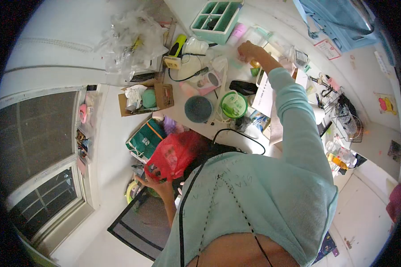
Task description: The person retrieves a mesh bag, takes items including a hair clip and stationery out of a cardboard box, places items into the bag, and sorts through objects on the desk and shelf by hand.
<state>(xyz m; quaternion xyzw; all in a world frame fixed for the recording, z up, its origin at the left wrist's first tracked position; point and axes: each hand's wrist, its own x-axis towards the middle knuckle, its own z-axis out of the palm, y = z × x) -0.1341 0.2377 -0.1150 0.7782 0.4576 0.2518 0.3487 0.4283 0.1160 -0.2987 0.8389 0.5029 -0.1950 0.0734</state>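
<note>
At the lower left, my left hand (159, 184) grips the edge of a red plastic bag (176, 151) beside my body. My right arm stretches over the cluttered desk, and my right hand (252, 52) is closed near its back edge, beside a pink tube (236, 34) and clear plastic containers. What its fingers hold is too blurred to name. Nearer my body on the desk are a green-rimmed tub (233, 105), a dark round container (198, 109) and a black case (243, 87).
A mint divided organizer (216, 22) is at the back. An open cardboard box (165, 95) sits at the desk's left, near clear plastic bags (136, 42). A wire rack (349, 127) stands on the right; a black cable (240, 130) crosses the desk's front.
</note>
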